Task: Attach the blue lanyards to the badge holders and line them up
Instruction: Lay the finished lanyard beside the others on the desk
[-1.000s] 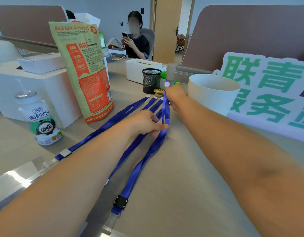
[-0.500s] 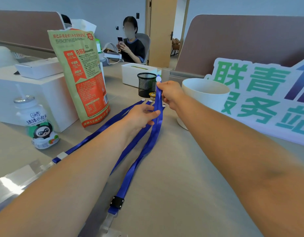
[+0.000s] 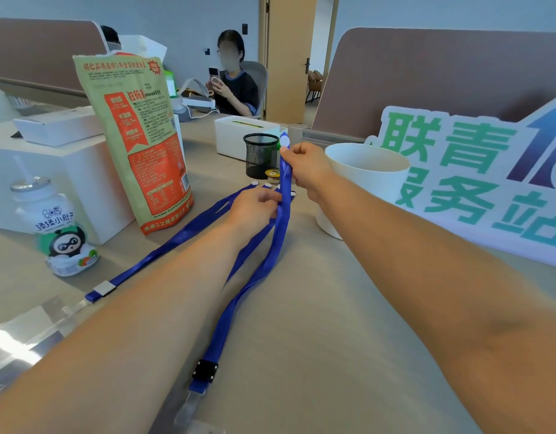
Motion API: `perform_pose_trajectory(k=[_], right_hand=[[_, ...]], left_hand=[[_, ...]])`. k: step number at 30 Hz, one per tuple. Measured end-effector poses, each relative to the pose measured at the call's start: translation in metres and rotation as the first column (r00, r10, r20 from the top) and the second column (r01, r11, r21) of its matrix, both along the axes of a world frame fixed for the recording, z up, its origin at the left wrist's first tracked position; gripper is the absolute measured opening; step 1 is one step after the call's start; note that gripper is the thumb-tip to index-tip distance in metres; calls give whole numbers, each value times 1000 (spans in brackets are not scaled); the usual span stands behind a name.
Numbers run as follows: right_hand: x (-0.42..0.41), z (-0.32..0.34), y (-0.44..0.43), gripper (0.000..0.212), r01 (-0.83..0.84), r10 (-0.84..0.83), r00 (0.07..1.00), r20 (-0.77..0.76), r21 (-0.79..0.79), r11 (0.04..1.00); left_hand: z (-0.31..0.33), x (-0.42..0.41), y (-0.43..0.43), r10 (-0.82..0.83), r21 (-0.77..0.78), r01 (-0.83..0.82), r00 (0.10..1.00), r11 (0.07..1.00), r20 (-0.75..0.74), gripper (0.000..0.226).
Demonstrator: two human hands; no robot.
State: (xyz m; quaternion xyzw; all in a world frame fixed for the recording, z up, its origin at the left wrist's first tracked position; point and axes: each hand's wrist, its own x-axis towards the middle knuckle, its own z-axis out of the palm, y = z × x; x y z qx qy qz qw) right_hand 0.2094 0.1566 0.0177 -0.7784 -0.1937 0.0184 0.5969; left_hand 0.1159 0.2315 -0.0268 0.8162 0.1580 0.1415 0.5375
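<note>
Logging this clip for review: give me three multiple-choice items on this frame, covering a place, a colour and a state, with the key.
1. The black mesh cup stands:
A) on the floor
B) between the snack bag and the white cup
C) on a chair

2. The lanyards are:
A) red
B) green
C) blue

3. The right hand:
A) pinches a lanyard end, raised
B) lies flat
C) makes an empty fist

Key:
1. B, it sits between them.
2. C, every strap is blue.
3. A, its fingers grip the lifted strap.
</note>
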Motion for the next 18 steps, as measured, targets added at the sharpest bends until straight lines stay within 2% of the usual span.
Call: perform_pose_trajectory(k=[3,8,12,15,17,18], right_hand=[[0,-1,-1,19,-5,5,1000,-1,51,999],[1,-3,2,17,55,-56,998,39,17,998],[3,-12,2,15,85,-81,996,43,-92,992],[6,-23,3,22,117,-107,993,59,-203,972],[5,-27,5,16,145,-133,989,66,-236,961],[4,-29,5,20,159,-148,987,64,-241,957]], left_hand=[[4,-4,-3,-64,-232,53,997,971,-39,16],[1,-10,-1,-130,-113,125,991,986,-38,15],[3,-16,2,-184,-187,168,980,968,-71,15],[0,-20,6,-186,-225,159,977,961,-104,4],[-1,-22,8,-189,-226,154,972,962,-141,17],[-1,-23,9,-184,-207,149,969,967,-163,20]])
